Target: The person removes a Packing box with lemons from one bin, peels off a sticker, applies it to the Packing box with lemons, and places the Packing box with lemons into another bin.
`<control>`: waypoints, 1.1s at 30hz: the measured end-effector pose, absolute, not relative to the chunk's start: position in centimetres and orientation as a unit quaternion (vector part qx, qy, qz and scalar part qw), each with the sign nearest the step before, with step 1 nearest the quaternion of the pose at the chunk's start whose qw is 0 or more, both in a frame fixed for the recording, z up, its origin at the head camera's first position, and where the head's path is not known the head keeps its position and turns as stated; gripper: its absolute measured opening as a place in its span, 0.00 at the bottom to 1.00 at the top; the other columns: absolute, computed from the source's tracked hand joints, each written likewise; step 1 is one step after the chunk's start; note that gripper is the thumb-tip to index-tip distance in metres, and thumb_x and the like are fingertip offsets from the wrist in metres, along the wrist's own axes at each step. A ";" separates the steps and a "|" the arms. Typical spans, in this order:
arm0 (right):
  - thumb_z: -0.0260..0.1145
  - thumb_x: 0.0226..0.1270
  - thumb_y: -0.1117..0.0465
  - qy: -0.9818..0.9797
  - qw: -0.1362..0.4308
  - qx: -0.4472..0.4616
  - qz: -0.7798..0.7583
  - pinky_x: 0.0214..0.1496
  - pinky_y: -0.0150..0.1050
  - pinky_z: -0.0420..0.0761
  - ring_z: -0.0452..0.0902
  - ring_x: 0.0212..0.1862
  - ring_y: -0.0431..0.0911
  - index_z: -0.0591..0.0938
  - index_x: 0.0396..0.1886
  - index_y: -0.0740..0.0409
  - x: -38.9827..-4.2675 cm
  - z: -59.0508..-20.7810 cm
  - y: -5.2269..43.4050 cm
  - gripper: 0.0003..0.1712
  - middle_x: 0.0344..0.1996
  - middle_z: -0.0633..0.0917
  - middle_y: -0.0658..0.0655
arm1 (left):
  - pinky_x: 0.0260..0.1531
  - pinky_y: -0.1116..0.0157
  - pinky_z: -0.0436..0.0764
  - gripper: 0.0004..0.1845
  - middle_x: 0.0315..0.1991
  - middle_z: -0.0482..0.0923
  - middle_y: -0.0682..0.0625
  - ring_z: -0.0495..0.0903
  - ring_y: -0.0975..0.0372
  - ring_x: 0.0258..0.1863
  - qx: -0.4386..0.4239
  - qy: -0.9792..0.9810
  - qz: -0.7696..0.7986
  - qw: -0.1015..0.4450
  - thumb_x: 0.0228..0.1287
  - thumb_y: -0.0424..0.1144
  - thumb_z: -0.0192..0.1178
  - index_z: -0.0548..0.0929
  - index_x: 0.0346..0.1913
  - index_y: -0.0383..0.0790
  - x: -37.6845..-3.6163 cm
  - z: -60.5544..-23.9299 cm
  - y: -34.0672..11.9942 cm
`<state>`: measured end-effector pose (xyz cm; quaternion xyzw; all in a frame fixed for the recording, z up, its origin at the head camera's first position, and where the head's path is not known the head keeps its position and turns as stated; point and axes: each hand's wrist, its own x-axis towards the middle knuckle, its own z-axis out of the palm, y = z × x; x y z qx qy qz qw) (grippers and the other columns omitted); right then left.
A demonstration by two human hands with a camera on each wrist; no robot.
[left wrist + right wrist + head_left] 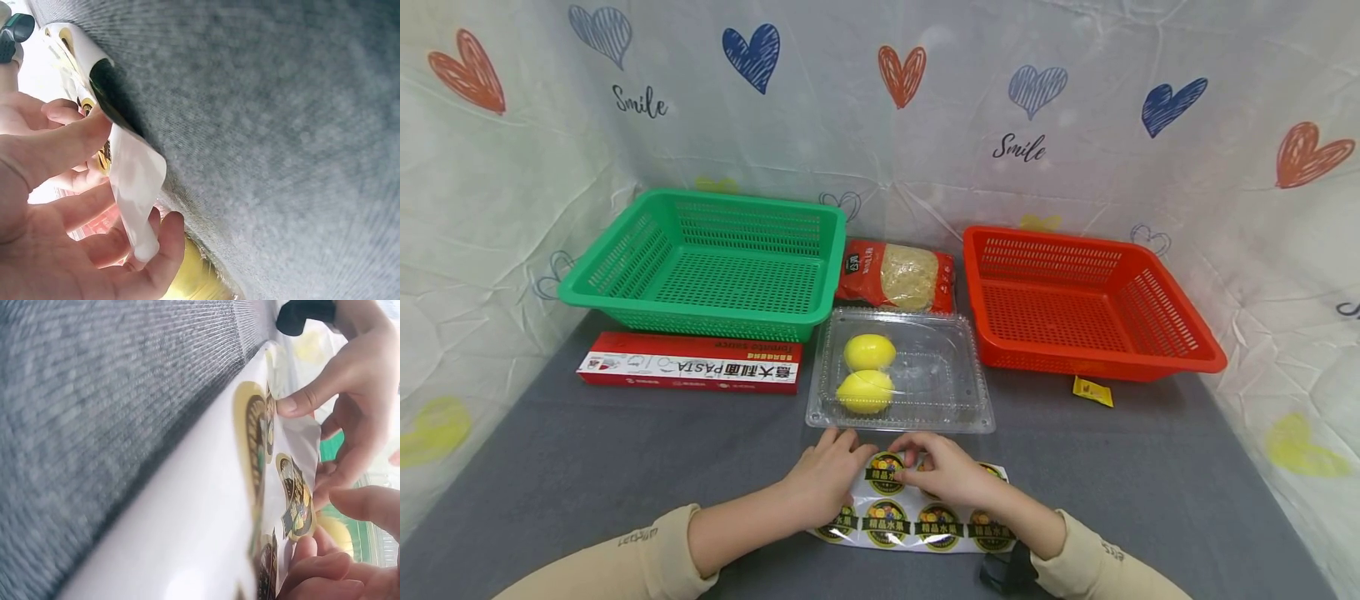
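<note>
I had both hands down on the sticker sheet, which lay flat on the grey table cloth just in front of the clear clamshell box, its far edge almost touching the box's front lip. My left hand curled round the sheet's far left corner, and the left wrist view showed that corner lifted and bent up off the cloth between thumb and fingers. My right hand sat just beside it, fingertips pinched at the edge of 1 round fruit sticker in the row nearest the box; the 2 hands were close together, nearly touching. I judged the sheet to be very light, thin and limp, with a glossy backing that would slide on the cloth unless pinned, so the sound hold was a corner of the backing for 1 hand and the rim of a sticker for the other. The sticker itself I took to be flimsy and tacky, apt to curl or fold onto itself if gripped anywhere but its edge. Inside the box lay 2 lemons, at its left end. Behind the box was a bag of noodles, to its left a green basket and a red pasta carton, to its right a red basket and a small yellow sachet.
</note>
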<state>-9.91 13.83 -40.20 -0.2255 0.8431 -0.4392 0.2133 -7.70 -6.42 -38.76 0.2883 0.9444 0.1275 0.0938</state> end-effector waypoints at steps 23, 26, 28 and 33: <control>0.62 0.61 0.64 0.798 0.256 -0.205 -0.506 0.18 0.27 0.62 0.58 0.15 0.35 0.78 0.34 0.62 -9.6 -39.7 14.5 0.05 0.32 0.77 0.52 | 0.33 0.61 0.76 0.34 0.38 0.70 0.44 0.69 0.54 0.38 0.294 0.944 0.119 0.095 0.40 0.35 0.73 0.75 0.56 0.32 -7.7 -38.8 -6.6; 0.61 0.62 0.63 0.789 0.269 -0.190 -0.520 0.19 0.28 0.64 0.60 0.16 0.37 0.78 0.35 0.63 -9.2 -39.1 14.7 0.07 0.30 0.77 0.53 | 0.37 0.58 0.76 0.34 0.41 0.71 0.40 0.71 0.51 0.40 0.281 0.947 0.120 0.094 0.41 0.36 0.73 0.75 0.55 0.30 -7.7 -38.8 -6.7; 0.61 0.63 0.62 0.787 0.269 -0.188 -0.523 0.21 0.29 0.66 0.62 0.17 0.38 0.77 0.36 0.63 -9.1 -38.7 14.9 0.07 0.28 0.76 0.53 | 0.36 0.55 0.77 0.34 0.43 0.71 0.38 0.71 0.49 0.42 0.273 0.950 0.122 0.091 0.40 0.36 0.73 0.75 0.54 0.29 -7.7 -38.8 -6.9; 0.60 0.64 0.61 0.786 0.266 -0.185 -0.527 0.23 0.31 0.70 0.67 0.20 0.40 0.77 0.38 0.63 -8.8 -37.9 15.4 0.09 0.29 0.76 0.54 | 0.31 0.50 0.77 0.33 0.45 0.71 0.37 0.70 0.47 0.45 0.258 0.953 0.129 0.088 0.42 0.38 0.73 0.75 0.54 0.30 -7.8 -38.8 -7.2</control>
